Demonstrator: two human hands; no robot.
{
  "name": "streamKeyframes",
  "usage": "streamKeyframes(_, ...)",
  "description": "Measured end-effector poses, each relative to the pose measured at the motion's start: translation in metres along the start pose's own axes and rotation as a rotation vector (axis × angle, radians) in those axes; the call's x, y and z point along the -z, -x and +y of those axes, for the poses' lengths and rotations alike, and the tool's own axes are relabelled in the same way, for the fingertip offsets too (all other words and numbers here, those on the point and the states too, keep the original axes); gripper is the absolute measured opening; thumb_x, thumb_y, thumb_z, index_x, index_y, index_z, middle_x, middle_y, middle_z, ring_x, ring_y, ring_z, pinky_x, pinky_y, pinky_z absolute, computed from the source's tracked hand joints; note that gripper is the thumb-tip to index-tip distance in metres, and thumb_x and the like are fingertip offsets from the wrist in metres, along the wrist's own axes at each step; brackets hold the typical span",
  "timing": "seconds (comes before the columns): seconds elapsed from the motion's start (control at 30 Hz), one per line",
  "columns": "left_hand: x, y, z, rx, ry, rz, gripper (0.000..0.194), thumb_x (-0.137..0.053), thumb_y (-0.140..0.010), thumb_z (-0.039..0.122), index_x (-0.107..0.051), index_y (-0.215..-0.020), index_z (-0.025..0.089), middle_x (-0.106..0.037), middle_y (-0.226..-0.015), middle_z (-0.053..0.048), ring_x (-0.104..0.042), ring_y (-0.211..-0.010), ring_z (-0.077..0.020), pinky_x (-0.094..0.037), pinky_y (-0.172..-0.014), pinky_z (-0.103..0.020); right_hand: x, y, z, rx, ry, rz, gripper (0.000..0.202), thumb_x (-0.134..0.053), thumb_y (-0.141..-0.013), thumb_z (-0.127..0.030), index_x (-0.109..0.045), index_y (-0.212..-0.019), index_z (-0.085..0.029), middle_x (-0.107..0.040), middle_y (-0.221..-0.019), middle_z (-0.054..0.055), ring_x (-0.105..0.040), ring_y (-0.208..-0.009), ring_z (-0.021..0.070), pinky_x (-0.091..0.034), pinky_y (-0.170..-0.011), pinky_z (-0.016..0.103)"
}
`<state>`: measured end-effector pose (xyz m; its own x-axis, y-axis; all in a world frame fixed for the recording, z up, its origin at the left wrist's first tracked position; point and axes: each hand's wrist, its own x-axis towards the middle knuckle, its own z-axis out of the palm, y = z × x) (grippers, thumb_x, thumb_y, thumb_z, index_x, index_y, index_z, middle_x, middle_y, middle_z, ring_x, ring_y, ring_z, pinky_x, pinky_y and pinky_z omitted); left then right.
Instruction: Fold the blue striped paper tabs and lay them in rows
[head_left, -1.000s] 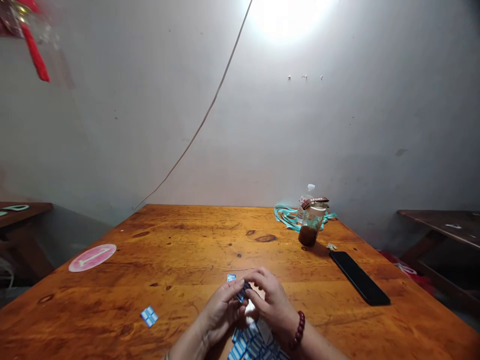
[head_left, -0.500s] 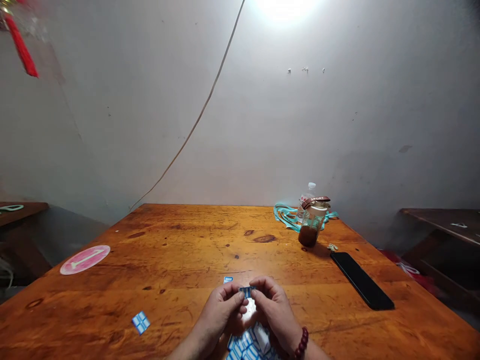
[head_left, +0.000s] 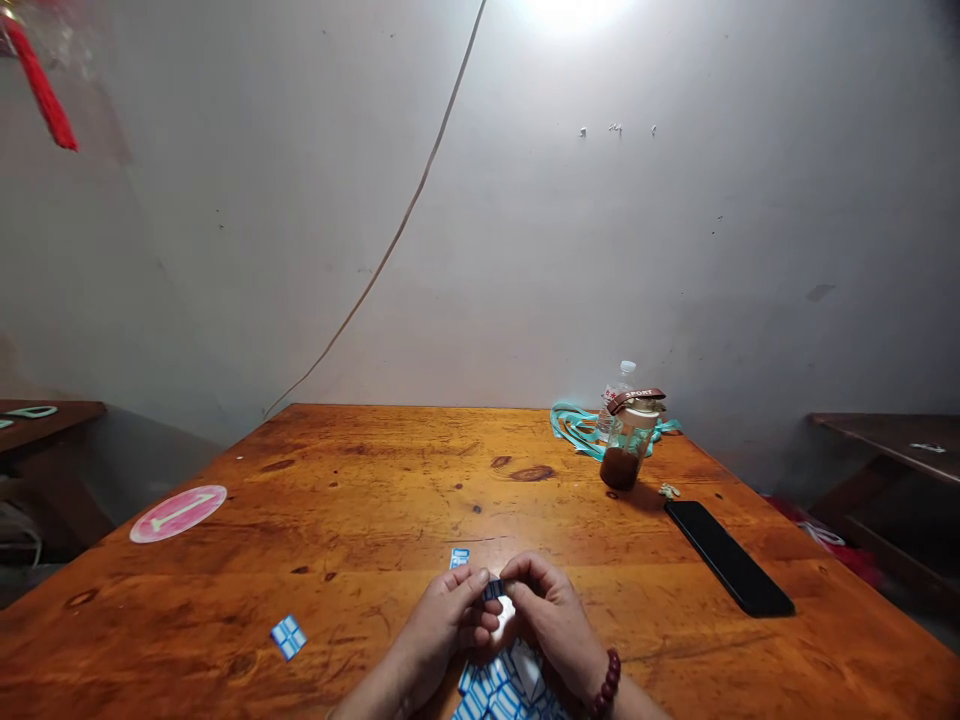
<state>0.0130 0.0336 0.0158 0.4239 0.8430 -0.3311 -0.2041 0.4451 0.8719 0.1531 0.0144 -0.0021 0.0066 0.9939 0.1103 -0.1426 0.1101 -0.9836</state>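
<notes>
Between the fingertips of my left hand (head_left: 444,622) and my right hand (head_left: 551,612) is a small blue-and-white striped card (head_left: 493,589). Both hands pinch it, one at each side, above the near part of the table. Under my wrists lies a heap of similar blue-and-white cards (head_left: 499,690), partly hidden by the hands. One more such card (head_left: 460,557) lies just beyond my left fingers. Another card (head_left: 289,637), marked in four blocks, rests by itself to the left. Dark red beads circle my right wrist.
The wooden table (head_left: 360,500) bears a pink oval sign (head_left: 178,514) at left. On the right are a black phone (head_left: 727,558), a jar of brown liquid (head_left: 622,465), a clear bottle (head_left: 627,372) and turquoise straps (head_left: 574,432). A wall stands behind.
The held card has tilted and turned darker between my fingers, and my left fingers have shifted a little. The view has moved slightly; the loose cards stay on the table.
</notes>
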Motion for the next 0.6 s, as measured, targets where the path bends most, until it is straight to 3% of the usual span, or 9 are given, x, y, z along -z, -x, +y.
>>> streamKeyframes(0.27, 0.0007, -0.0011, -0.0014, -0.014, -0.027, -0.034, 0.032, -0.057, -0.07, 0.044, -0.054, -0.077, 0.014, -0.061, -0.065, -0.003, -0.055, -0.048, -0.0067, -0.037, -0.043, -0.014, 0.0011, -0.001, 0.0013, -0.067, -0.037, 0.037, 0.009, -0.057, -0.07, -0.023, -0.054, -0.069, -0.014, -0.051, -0.063, -0.002, -0.045, -0.057, 0.009, -0.036, -0.052, 0.019)
streamKeyframes(0.43, 0.0015, -0.0037, -0.0021, -0.064, -0.177, -0.017, 0.03, -0.063, -0.065, 0.041, -0.055, -0.068, 0.012, -0.055, -0.049, 0.001, -0.046, -0.037, -0.0058, -0.03, -0.036, -0.015, 0.0034, -0.0041, 0.0029, -0.117, -0.098, 0.036, 0.011, -0.06, -0.068, -0.023, -0.053, -0.067, -0.014, -0.047, -0.057, -0.004, -0.039, -0.049, 0.0061, -0.03, -0.046, 0.017)
streamKeyframes(0.6, 0.0028, -0.0024, -0.0022, -0.03, -0.048, -0.029, 0.027, -0.062, -0.067, 0.037, -0.055, -0.071, 0.012, -0.057, -0.056, 0.0, -0.048, -0.041, -0.0055, -0.034, -0.041, -0.016, 0.0015, -0.0027, -0.0024, -0.076, -0.145, 0.004, 0.02, -0.062, -0.068, -0.026, -0.055, -0.085, -0.017, -0.049, -0.064, -0.004, -0.043, -0.054, 0.007, -0.033, -0.049, 0.018)
